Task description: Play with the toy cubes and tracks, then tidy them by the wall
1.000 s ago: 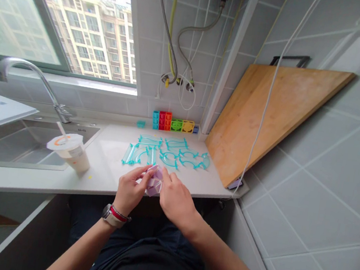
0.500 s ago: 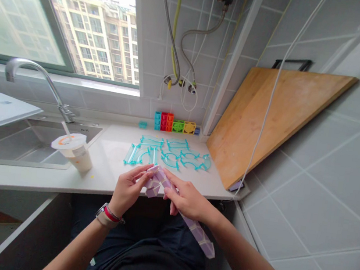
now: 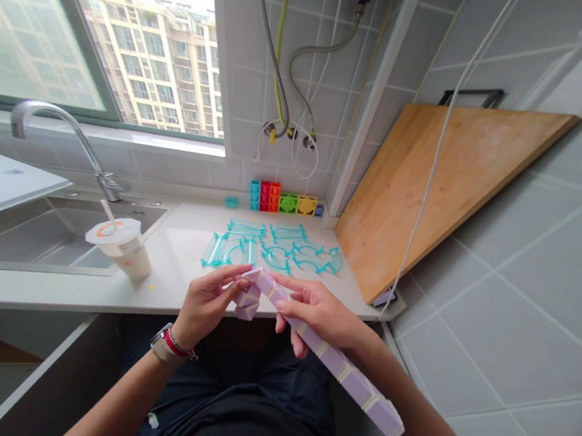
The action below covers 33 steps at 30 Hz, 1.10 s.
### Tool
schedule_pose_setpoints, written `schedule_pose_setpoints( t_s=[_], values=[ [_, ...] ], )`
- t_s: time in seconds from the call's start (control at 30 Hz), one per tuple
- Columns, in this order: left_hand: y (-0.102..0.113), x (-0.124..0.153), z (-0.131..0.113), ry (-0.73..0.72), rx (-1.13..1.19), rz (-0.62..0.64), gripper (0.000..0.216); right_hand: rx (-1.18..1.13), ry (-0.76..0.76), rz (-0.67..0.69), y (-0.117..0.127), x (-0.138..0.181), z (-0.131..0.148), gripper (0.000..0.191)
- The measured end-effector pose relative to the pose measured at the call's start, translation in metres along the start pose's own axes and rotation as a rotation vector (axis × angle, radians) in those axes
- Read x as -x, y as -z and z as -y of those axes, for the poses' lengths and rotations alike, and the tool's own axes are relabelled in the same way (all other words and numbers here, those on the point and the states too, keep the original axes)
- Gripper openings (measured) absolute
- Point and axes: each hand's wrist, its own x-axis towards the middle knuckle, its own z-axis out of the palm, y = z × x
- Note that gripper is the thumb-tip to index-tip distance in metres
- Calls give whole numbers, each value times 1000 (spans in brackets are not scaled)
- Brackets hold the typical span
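Observation:
A purple and white snake puzzle [image 3: 343, 371] is held between both hands, just off the counter's front edge. Its left end is folded into a small bent cluster, and the rest runs as a long straight bar down to the right, past my right forearm. My left hand [image 3: 209, 305] pinches the folded end between thumb and fingers. Around the straight part, close to the bend, my right hand [image 3: 313, 314] is closed, thumb on top. Beyond the hands, several clear teal-edged plastic pieces [image 3: 276, 257] lie flat on the white counter [image 3: 179, 253].
Colourful building blocks [image 3: 270, 197] line the back wall. A lidded drink cup with a straw [image 3: 123, 249] stands by the sink [image 3: 58, 234] and faucet [image 3: 68, 118] on the left. On the right leans a big wooden board [image 3: 433, 194], with a white cable [image 3: 434, 165] hanging before it.
The snake puzzle's long part has swung out to the right and upward, and now shows as one straight bar. My right hand has shifted slightly right along it; my left hand keeps its pinch.

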Motion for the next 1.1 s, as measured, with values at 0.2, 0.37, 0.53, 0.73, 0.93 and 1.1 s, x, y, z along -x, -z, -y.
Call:
schedule_pose_setpoints(
  t_s=[0.2, 0.37, 0.53, 0.73, 0.93, 1.1],
  values=[
    [0, -6, -8, 117, 97, 115, 37, -23, -99, 165, 38, -2, 19, 57],
    [-2, -7, -12, 287, 231, 132, 40, -47, -79, 196, 42, -8, 22, 60],
    [-1, -6, -16, 354, 263, 259, 46, -65, -51, 232, 39, -15, 14, 54],
    [1, -4, -21, 242, 141, 309, 47, -115, -94, 256, 37, -18, 0, 44],
    [4, 0, -38, 84, -170, 342, 44, -44, -117, 232, 23, -14, -14, 33],
    [-2, 1, -39, 65, -342, 357, 43, 393, -80, 91, 16, -12, -24, 31]
  ],
)
